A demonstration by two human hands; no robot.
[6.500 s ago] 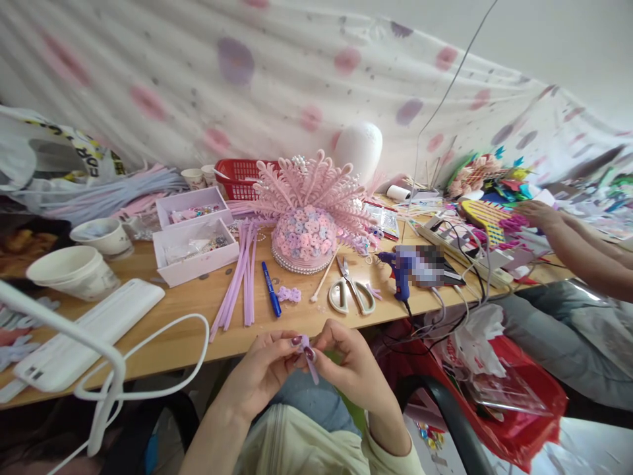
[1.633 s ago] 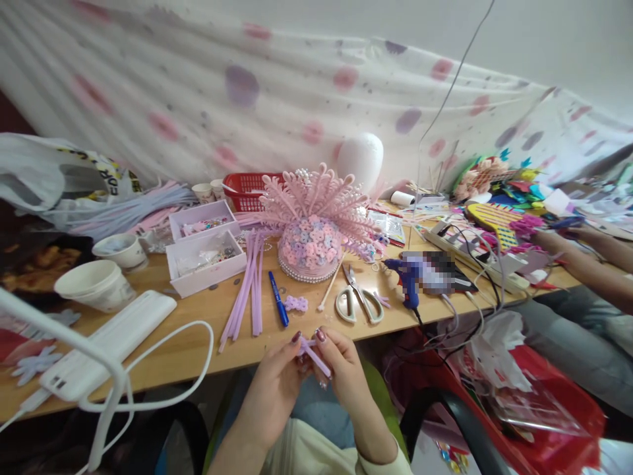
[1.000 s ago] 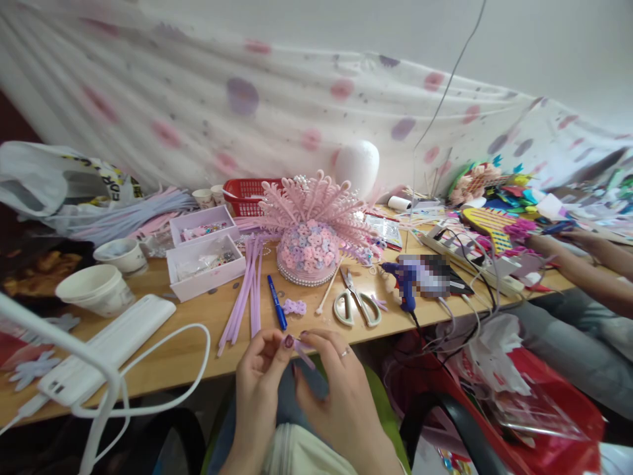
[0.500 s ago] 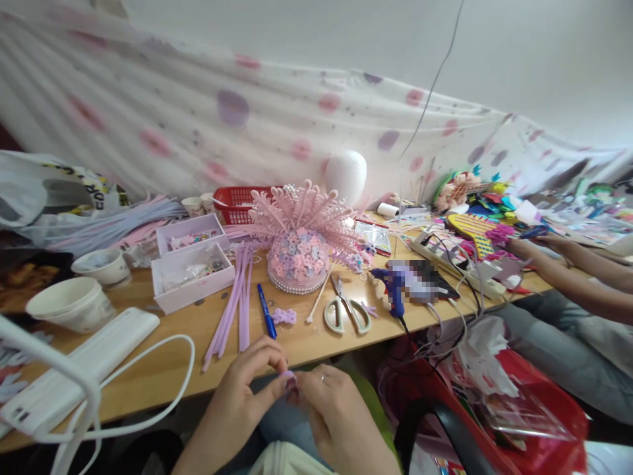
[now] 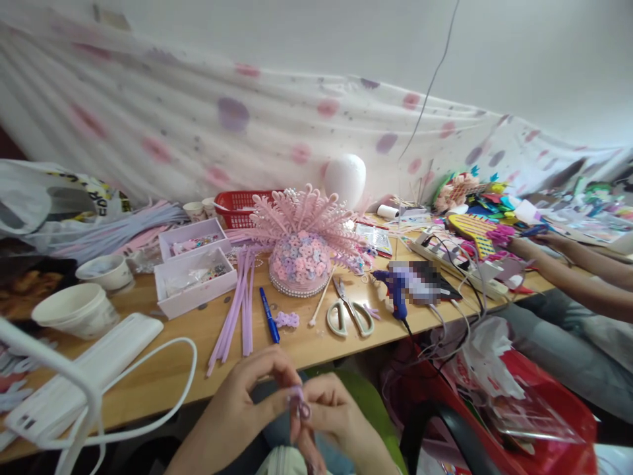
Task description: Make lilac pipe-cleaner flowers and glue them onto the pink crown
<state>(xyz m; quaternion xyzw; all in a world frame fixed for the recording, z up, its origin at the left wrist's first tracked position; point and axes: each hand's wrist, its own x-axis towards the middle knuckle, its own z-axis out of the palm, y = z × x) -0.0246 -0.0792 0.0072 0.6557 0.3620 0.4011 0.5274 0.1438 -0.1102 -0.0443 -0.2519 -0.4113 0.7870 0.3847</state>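
Note:
In front of my lap, my left hand [image 5: 262,389] and my right hand [image 5: 330,402] meet fingertip to fingertip. Between them they pinch a small curled piece of lilac pipe cleaner [image 5: 298,394], partly hidden by the fingers. Past the hands on the table lie a blue marker [image 5: 270,315], a lilac flower-shaped piece [image 5: 287,320], white-handled scissors [image 5: 349,310] and a bundle of lilac pipe cleaners [image 5: 237,316]. Behind them stands a pink fan-shaped headpiece [image 5: 309,218] on a dome [image 5: 301,264] covered in small pastel flowers and edged with pearls.
A blue glue gun [image 5: 395,293] and a power strip [image 5: 457,264] with cables sit to the right. Left are white boxes [image 5: 195,280] of beads, paper cups [image 5: 74,310] and a white lamp base [image 5: 84,376]. At far right a co-worker's arms [image 5: 568,264] reach over the table.
My right hand has turned, its fingers now pinching from the side. More of the curled lilac piece shows between the fingertips. The view has shifted slightly.

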